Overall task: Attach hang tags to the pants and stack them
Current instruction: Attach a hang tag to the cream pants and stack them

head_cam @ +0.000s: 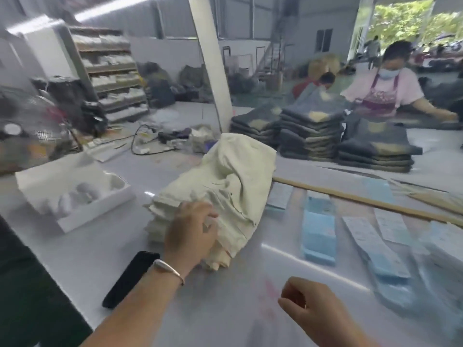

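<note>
Left hand: the left hand [191, 231], a silver bangle [168, 267] on its wrist, lies on the near end of the pile of cream pants [220, 186], fingers curled into the cloth and gripping it.
Right hand: the right hand [309, 303] hovers low over the counter [100, 246], nearer the camera than the pile, fingers curled in with thumb against forefinger; whether anything is pinched between them I cannot tell.
Pants: folded cream pairs stacked mid-counter, the top pair humped and rumpled.
Hang tags: blue and white hang tags [319, 234] lie in rows to the right of the pile, blurred.
Phone: a black phone [130, 279] lies just left of the left wrist.
Box: an open white box [75, 191] stands to the far left.
Stick: a wooden stick [350, 197] lies beyond the tags.
Beyond: stacks of dark jeans [308, 131] and a person in a mask and apron [385, 88].
</note>
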A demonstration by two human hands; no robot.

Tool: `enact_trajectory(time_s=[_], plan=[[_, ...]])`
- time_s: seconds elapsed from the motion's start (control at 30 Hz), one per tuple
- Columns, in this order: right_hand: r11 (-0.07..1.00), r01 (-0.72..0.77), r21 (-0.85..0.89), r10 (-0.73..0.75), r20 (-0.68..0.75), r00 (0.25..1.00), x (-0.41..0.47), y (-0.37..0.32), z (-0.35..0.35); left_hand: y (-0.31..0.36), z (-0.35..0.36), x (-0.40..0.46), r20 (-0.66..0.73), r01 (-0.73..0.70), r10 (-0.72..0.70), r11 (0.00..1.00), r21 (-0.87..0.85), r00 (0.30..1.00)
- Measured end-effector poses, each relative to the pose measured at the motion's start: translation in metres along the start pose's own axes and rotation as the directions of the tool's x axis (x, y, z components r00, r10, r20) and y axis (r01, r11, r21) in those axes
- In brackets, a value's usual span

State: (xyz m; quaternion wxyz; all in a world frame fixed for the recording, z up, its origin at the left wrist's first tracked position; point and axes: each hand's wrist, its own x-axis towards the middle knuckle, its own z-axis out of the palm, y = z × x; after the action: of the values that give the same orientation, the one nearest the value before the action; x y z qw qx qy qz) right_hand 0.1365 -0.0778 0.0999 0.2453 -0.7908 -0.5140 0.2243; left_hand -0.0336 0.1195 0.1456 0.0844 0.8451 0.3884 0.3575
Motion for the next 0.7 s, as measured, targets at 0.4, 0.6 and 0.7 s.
enact_trajectory(time_s=[0.4,0.6,0.7], plan=[[0.991,-0.101,0.093,0.102,-0.013,0.995,0.118,-0.036,0.044,-0.117,0.066,0.135,0.642,-0.438,0.254,0.888,0.142,0.723],[0.551,-0.390,0.738,0.500,0.082,0.862,0.163,-0.017,0.043,-0.092,0.048,0.152,0.384,-0.106,0.144,0.987,-0.120,0.912],[0.318,-0.398,0.861,0.527,0.189,0.829,0.198,-0.011,0.040,-0.096,0.041,0.147,0.417,-0.271,0.263,0.962,-0.040,0.870]])
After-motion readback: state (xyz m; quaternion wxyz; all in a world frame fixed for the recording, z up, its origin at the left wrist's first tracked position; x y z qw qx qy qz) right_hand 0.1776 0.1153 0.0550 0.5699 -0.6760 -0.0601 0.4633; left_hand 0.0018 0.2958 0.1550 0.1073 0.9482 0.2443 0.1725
